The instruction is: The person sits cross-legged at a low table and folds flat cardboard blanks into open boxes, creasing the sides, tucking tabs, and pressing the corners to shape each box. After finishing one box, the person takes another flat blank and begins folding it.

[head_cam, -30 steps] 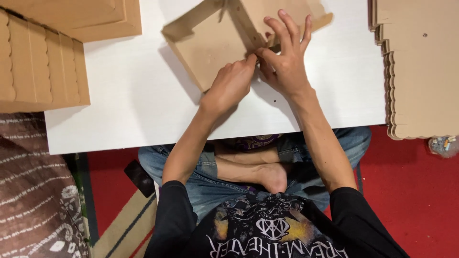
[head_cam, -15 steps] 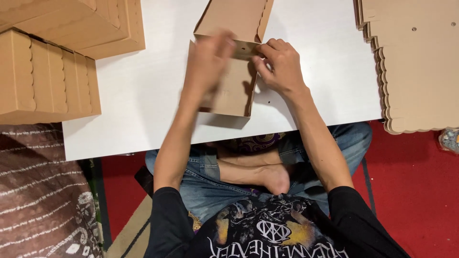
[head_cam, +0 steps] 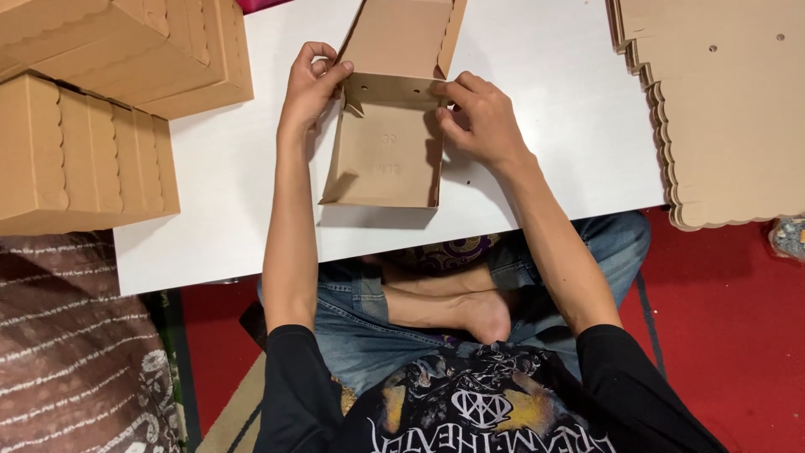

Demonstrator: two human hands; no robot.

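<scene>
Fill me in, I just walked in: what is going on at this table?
A person sitting cross-legged at a white table is folding a brown cardboard box. The left hand and right hand pinch its two sides at the fold. Finished boxes sit on the left, a stack of flat blanks on the right.

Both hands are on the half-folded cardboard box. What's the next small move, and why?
Probably press the two upright side walls inward and fold the open lid panel down. The left hand and right hand pinch the corners of the cardboard box at its cross wall, and the base already lies flat on the white table.
</scene>
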